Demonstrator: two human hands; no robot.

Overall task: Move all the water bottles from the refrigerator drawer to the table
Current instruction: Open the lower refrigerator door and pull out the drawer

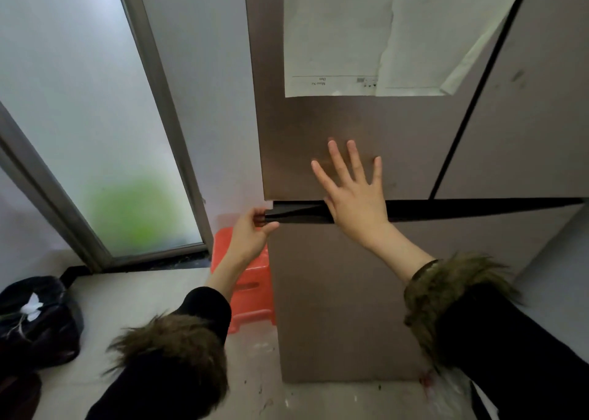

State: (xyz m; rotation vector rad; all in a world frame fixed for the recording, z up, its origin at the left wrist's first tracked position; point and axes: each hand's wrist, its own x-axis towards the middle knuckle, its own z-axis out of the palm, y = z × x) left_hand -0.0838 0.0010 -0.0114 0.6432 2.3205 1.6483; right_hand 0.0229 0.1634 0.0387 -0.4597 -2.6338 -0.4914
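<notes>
Drawer (334, 292) edge in left hand (251, 228)

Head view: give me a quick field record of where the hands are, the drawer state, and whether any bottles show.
left hand: fingers curled on the dark handle edge at the drawer's top left corner
right hand: open, fingers spread, palm against the upper refrigerator door
refrigerator drawer: front looks shut or barely cracked; only a dark gap above it
water bottles: none in view
table: not in view
beside fridge: orange stool on the floor to the left
</notes>
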